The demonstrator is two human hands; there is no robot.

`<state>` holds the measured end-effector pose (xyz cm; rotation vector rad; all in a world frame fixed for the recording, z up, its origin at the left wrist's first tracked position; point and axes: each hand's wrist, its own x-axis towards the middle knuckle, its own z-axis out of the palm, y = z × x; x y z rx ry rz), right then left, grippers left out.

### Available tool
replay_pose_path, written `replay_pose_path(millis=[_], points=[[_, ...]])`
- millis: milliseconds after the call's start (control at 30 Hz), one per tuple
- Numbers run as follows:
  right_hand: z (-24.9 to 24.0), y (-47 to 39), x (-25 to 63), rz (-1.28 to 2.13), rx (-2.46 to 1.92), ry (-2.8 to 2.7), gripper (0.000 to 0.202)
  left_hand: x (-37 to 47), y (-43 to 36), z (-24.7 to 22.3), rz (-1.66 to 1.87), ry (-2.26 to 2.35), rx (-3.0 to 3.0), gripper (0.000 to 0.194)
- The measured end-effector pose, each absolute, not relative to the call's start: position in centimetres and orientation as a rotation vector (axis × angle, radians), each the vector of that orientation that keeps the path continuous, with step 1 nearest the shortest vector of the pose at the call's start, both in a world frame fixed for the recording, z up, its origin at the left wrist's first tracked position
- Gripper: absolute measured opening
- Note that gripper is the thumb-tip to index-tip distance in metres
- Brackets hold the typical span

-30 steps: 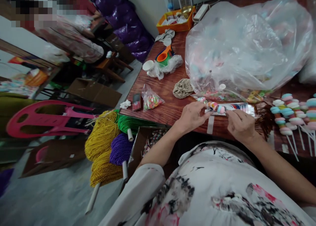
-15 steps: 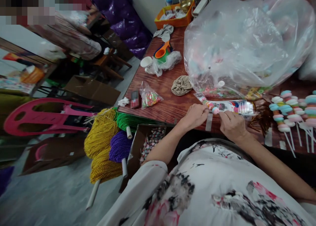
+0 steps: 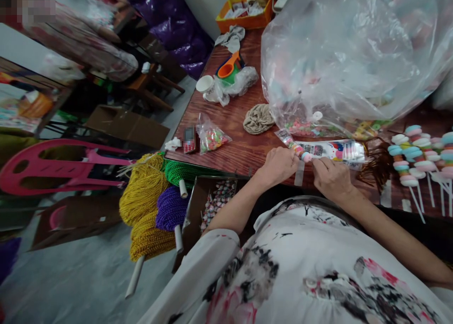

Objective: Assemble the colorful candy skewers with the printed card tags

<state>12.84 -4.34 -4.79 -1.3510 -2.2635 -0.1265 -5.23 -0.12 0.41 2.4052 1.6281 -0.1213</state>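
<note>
Pastel stack of discs point(image 3: 300, 152) over the wooden table point(image 3: 244, 149): left hand point(image 3: 279, 166) pinches its side, right hand point(image 3: 331, 177) curls at its end, grip unclear; light, even pressure should keep discs aligned

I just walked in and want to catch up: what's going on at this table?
The left hand and right hand hold a short candy-coloured stack between them at the table's near edge. Behind it lies a printed clear packet; beyond is a big clear bag. More stacks on white sticks lie at the right.
</note>
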Motion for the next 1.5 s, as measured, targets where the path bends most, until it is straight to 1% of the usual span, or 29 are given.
replay_pose_path(millis=[233, 333, 500, 633, 667, 733, 767, 800, 867, 933, 967, 1067, 1233, 1367, 1433, 1500], points=[[-5.5, -4.6, 12.7, 0.045, -1.435, -2.226, 0.022, -4.6, -0.4, 0.1, -0.142, 1.709, 2.411, 0.031], [-5.7, -4.6, 12.2, 0.047, -1.395, -2.176, 0.024, -3.9, -1.2, -0.2, -0.026, 1.691, 2.46, 0.028], [-6.3, -4.2, 11.5, 0.05, -1.284, -2.128, 0.024, -3.2, -3.1, -0.8, 0.196, 1.401, 2.578, 0.025], [-6.3, -3.9, 12.8, 0.086, -1.278, -2.086, 0.027, -5.3, -2.1, 0.8, 0.391, 1.257, 2.664, 0.028], [-6.1, -3.9, 13.3, 0.102, -1.252, -2.1, 0.028, -6.0, -1.4, 1.6, 0.389, 1.245, 2.726, 0.032], [-5.2, -3.9, 14.5, 0.128, -1.154, -2.162, 0.029, -7.1, 0.1, 3.0, 0.269, 1.256, 2.841, 0.056], [-4.5, -3.9, 14.9, 0.125, -1.094, -2.194, 0.029, -7.5, 0.8, 3.5, 0.169, 1.235, 2.877, 0.06], [-3.8, -3.9, 15.3, 0.104, -1.038, -2.222, 0.029, -7.6, 1.4, 3.9, 0.051, 1.187, 2.888, 0.057], [-2.3, -3.9, 15.8, 0.006, -0.958, -2.262, 0.026, -7.2, 2.1, 4.0, -0.162, 1.1, 2.814, 0.041], [-1.0, -4.1, 15.8, -0.093, -0.93, -2.298, 0.023, -6.4, 2.0, 3.7, -0.275, 1.107, 2.652, 0.027], [-0.4, -4.2, 15.8, -0.117, -0.928, -2.323, 0.022, -5.9, 1.8, 3.5, -0.285, 1.137, 2.57, 0.025], [0.4, -4.5, 15.3, -0.129, -0.949, -2.387, 0.022, -4.7, 0.9, 3.2, -0.222, 1.167, 2.425, 0.023], [0.2, -4.4, 14.4, -0.206, -0.939, -2.443, 0.023, -4.0, 0.3, 2.7, -0.186, 1.193, 2.376, 0.017], [-0.6, -3.8, 13.9, -0.089, -0.889, -2.441, 0.021, -3.5, 0.2, 1.7, -0.213, 1.236, 2.345, 0.012], [-1.0, -3.4, 13.9, 0.019, -0.879, -2.413, 0.022, -3.3, 0.1, 1.5, -0.197, 1.217, 2.319, 0.015], [-1.3, -3.0, 14.3, 0.07, -0.855, -2.371, 0.021, -3.6, 0.0, 1.6, -0.138, 1.154, 2.304, 0.023]])
